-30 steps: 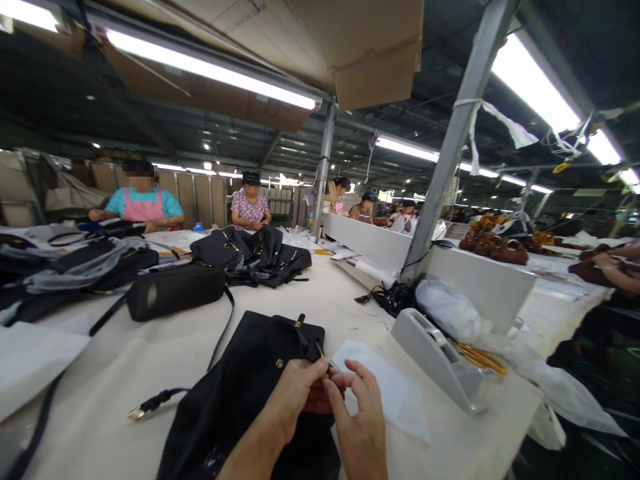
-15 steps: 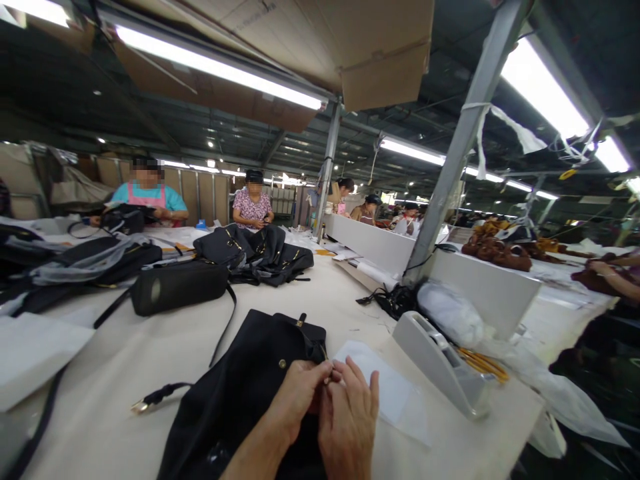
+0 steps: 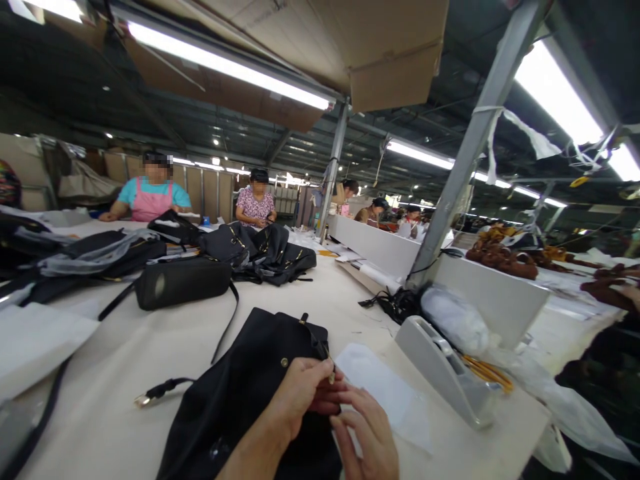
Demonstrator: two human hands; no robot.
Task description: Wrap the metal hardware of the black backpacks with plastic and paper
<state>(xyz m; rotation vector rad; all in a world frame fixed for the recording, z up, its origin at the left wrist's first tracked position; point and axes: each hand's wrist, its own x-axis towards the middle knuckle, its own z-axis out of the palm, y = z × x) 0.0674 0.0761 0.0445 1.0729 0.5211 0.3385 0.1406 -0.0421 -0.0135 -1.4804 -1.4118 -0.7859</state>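
Observation:
A black bag (image 3: 250, 373) with gold fittings lies on the pale table, a strap with a gold clasp (image 3: 143, 400) stretching out on its left. My left hand (image 3: 305, 387) pinches a small gold metal piece (image 3: 331, 375) at the end of a black strap, over the bag's right side. Just to the right, my right hand (image 3: 365, 427) has its fingers bent and apart, near the left fingertips; nothing shows in it. Beyond my hands are translucent white sheets (image 3: 375, 377).
A grey tape dispenser (image 3: 440, 370) stands at the right, beside plastic wrap (image 3: 455, 317) and a metal post (image 3: 480, 133). Black bags (image 3: 183, 283) cover the back left. A person in a pink apron (image 3: 153, 200) and others sit across the table.
My right hand has moved down and right, off the metal piece, with its fingers parting. My left hand still pinches it. The person in the pink apron has lowered a black bag.

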